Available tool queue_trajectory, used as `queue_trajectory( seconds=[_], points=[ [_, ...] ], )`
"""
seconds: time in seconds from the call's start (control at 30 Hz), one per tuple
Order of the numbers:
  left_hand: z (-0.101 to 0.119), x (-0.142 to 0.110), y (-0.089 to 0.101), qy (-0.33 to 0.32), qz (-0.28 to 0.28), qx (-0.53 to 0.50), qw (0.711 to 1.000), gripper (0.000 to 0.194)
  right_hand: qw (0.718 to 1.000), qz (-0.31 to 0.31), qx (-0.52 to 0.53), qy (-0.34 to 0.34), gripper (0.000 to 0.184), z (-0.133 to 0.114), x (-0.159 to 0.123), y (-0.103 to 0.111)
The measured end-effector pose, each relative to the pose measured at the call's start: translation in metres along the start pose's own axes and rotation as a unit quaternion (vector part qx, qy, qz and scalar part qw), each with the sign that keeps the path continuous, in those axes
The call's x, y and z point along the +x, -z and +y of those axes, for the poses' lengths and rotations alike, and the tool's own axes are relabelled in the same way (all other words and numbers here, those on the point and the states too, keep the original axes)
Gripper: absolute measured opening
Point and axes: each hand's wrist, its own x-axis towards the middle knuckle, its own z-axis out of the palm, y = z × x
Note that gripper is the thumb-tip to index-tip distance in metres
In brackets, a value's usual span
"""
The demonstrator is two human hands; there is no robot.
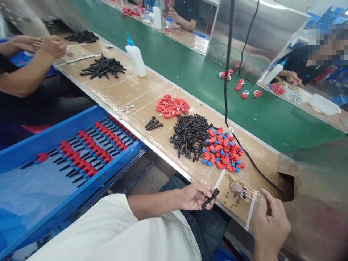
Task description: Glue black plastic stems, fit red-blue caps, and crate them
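Note:
Between the thumb and fingers of my left hand point(196, 196) is a black plastic part point(210, 199), a short rod with a blocky head, held tilted over my lap. My right hand point(270, 223) is at the right end of the bench, its fingertips pinched at the outer ends of several thin wooden sticks point(251, 195). Those sticks lean out of a small clear cup point(244, 196) with dark liquid in it. A second small cup point(236, 187) touches it. Brown wet spots surround both cups on the cardboard bench top.
Beyond my left hand lie piles of black rods point(190, 134), red-and-blue pieces point(224, 150) and red pieces point(172, 106). A blue tray point(32, 203) at left holds rows of assembled parts. A black cable point(254, 166) crosses the bench. A white bottle point(136, 58) stands by the green belt point(187, 72). Co-workers sit nearby.

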Motion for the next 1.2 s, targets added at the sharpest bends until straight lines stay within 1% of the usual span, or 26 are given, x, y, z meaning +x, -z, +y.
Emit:
queue_trajectory(
  seconds=[0.1,0.17,0.23,0.3,0.4,0.47,0.5,0.57,0.6,0.67,0.73,0.83,0.9,0.97,1.1,1.2],
  points=[
    [0.009,-0.007,-0.001,-0.047,0.015,-0.035,0.998,0.024,0.993,-0.082,-0.035,0.078,0.034,-0.021,0.02,-0.03],
    [0.016,-0.013,-0.001,-0.073,0.026,-0.051,0.996,0.024,0.982,-0.11,-0.088,0.128,0.036,-0.029,0.033,-0.056],
    [0.022,-0.017,0.001,-0.087,0.032,-0.057,0.994,0.026,0.97,-0.122,-0.138,0.162,0.039,-0.033,0.043,-0.08],
    [0.027,-0.02,0.004,-0.094,0.033,-0.059,0.993,0.028,0.961,-0.122,-0.178,0.171,0.041,-0.034,0.05,-0.099],
    [0.03,-0.021,0.009,-0.095,0.028,-0.069,0.993,0.028,0.961,-0.094,-0.195,0.172,0.04,-0.033,0.055,-0.115],
    [0.031,-0.021,0.009,-0.09,0.022,-0.075,0.993,0.026,0.964,-0.061,-0.192,0.172,0.038,-0.032,0.056,-0.115],
    [0.032,-0.021,0.009,-0.087,0.02,-0.077,0.993,0.026,0.966,-0.042,-0.189,0.173,0.038,-0.032,0.055,-0.113],
    [0.033,-0.022,0.009,-0.084,0.019,-0.076,0.993,0.026,0.971,-0.01,-0.17,0.169,0.035,-0.035,0.049,-0.101],
    [0.033,-0.022,0.009,-0.088,0.019,-0.077,0.993,0.025,0.975,-0.003,-0.15,0.166,0.032,-0.036,0.044,-0.093],
    [0.036,-0.024,0.009,-0.102,0.013,-0.082,0.991,0.023,0.979,-0.01,-0.111,0.169,0.024,-0.04,0.03,-0.077],
    [0.04,-0.026,0.011,-0.113,0.0,-0.09,0.989,0.021,0.974,-0.032,-0.094,0.204,0.021,-0.041,0.01,-0.066],
    [0.046,-0.029,0.012,-0.122,0.002,-0.098,0.988,0.021,0.953,-0.061,-0.069,0.289,0.027,-0.039,-0.02,-0.063],
    [0.048,-0.032,0.013,-0.131,0.015,-0.105,0.986,0.021,0.947,-0.078,-0.029,0.309,0.027,-0.037,-0.033,-0.065],
    [0.048,-0.035,0.013,-0.133,0.02,-0.106,0.985,0.021,0.953,-0.09,-0.005,0.29,0.026,-0.035,-0.039,-0.067],
    [0.045,-0.041,0.013,-0.136,0.031,-0.087,0.986,0.019,0.977,-0.094,-0.015,0.19,0.031,-0.033,-0.038,-0.067],
    [0.043,-0.042,0.012,-0.139,0.049,-0.07,0.987,0.018,0.98,-0.142,-0.007,0.137,0.033,-0.034,-0.034,-0.07]
  ],
)
